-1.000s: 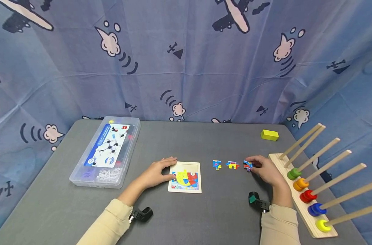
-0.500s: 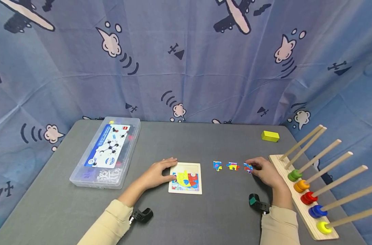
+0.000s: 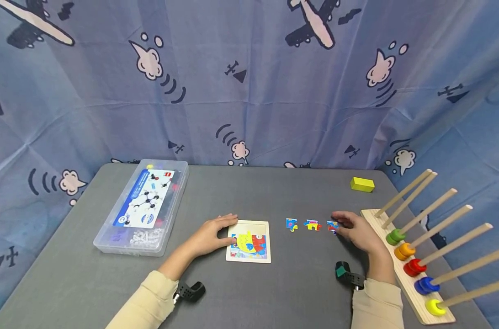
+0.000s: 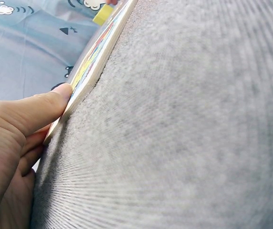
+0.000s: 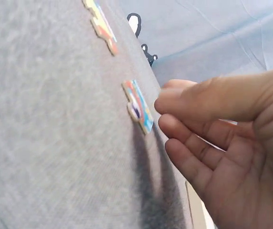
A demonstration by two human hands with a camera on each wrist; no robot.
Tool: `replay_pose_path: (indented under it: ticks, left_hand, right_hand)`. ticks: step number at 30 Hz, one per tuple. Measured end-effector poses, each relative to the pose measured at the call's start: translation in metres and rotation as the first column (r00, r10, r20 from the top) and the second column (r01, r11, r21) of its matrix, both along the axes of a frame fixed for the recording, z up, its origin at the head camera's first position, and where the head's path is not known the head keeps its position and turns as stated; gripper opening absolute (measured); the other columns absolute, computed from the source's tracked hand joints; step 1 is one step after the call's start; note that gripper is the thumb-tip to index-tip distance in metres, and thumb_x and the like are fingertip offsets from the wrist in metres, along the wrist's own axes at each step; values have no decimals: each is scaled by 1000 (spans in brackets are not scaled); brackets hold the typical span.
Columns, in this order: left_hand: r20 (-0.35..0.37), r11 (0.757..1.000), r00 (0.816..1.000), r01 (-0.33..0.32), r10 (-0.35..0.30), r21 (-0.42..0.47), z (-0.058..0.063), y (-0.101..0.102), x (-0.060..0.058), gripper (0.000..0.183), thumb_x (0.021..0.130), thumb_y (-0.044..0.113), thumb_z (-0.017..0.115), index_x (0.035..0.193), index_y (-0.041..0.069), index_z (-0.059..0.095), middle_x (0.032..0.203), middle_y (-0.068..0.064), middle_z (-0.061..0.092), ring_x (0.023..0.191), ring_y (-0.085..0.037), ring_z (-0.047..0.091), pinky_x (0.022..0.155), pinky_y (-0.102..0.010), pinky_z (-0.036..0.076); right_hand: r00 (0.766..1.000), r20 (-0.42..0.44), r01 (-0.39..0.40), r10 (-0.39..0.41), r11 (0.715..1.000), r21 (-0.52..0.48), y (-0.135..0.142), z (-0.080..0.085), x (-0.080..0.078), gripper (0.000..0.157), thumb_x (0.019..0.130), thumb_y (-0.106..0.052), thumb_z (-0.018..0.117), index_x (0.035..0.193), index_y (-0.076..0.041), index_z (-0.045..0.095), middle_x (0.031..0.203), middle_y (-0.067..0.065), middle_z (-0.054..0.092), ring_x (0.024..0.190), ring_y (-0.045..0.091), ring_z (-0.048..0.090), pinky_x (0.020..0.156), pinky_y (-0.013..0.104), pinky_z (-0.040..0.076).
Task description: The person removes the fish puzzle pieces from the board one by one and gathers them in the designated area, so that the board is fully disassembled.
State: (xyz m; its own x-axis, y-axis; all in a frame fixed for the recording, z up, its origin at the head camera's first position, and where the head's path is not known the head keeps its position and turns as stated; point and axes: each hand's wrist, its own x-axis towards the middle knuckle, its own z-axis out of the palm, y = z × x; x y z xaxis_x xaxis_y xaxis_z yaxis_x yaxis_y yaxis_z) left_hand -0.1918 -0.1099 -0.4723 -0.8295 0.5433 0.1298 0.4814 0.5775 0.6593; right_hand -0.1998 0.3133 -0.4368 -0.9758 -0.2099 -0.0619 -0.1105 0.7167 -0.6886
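Note:
A square wooden puzzle board (image 3: 251, 225), its lower part filled with a yellow, red and blue picture, lies flat at the table's middle. My left hand (image 3: 208, 235) holds it by the left edge, the thumb (image 4: 60, 95) on top of the rim and other fingers at the side. Right of the board, three loose puzzle pieces lie in a row: a blue one (image 3: 291, 224), a yellow-and-red one (image 3: 313, 225) and a blue-and-red one (image 3: 331, 225). Fingers loosely bent, my right hand (image 3: 358, 230) hovers beside the last piece; the right wrist view shows a gap between its fingertips and that piece (image 5: 138, 107).
At left lies a clear plastic case (image 3: 173, 214) with a molecule picture on its lid. A wooden peg rack (image 3: 422, 292) with coloured rings stands close to the right forearm. A yellow block (image 3: 362, 184) sits at the back right. Behind the table hangs a blue curtain (image 3: 249, 82).
My right hand has let go of the blue-and-red piece and drawn slightly back to the right. The left hand keeps its place at the puzzle board.

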Motion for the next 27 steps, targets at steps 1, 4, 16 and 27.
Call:
replay_pose_path:
  ticks: [1, 4, 16, 27]
  left_hand:
    - [3, 1000, 1000, 0, 0, 2, 0, 0, 0, 58, 85, 27, 71, 135, 2, 53, 143, -10, 49, 137, -27, 39, 116, -44, 27]
    - [13, 1000, 1000, -1, 1, 11, 1, 0, 2, 58, 85, 26, 70, 135, 2, 52, 143, -11, 48, 137, -28, 39, 116, -45, 26]
    - [15, 1000, 1000, -1, 1, 9, 2, -1, 3, 59, 85, 26, 70, 135, 2, 52, 144, -10, 47, 137, -28, 39, 116, -45, 26]
    - [-10, 999, 1000, 12, -12, -38, 4, 1, 3, 60, 85, 27, 69, 136, 0, 50, 145, -12, 46, 138, -28, 38, 116, -45, 27]
  right_hand:
    - [1000, -1, 1, -1, 1000, -6, -1, 2, 0, 44, 90, -5, 60, 130, 7, 50, 128, 29, 53, 116, 43, 52, 92, 50, 49]
    - [1000, -19, -14, 14, 1000, -24, -8, 6, 0, 49, 91, -13, 62, 133, 6, 48, 131, 28, 52, 120, 44, 51, 93, 50, 49]
    - [984, -21, -178, 178, 967, -182, -66, 14, -4, 51, 90, -12, 63, 135, 5, 46, 136, 25, 49, 128, 43, 44, 103, 56, 40]
    - [957, -63, -289, 282, 937, -197, -128, 12, 0, 48, 88, -11, 66, 131, 4, 51, 131, 21, 55, 122, 38, 51, 103, 52, 42]
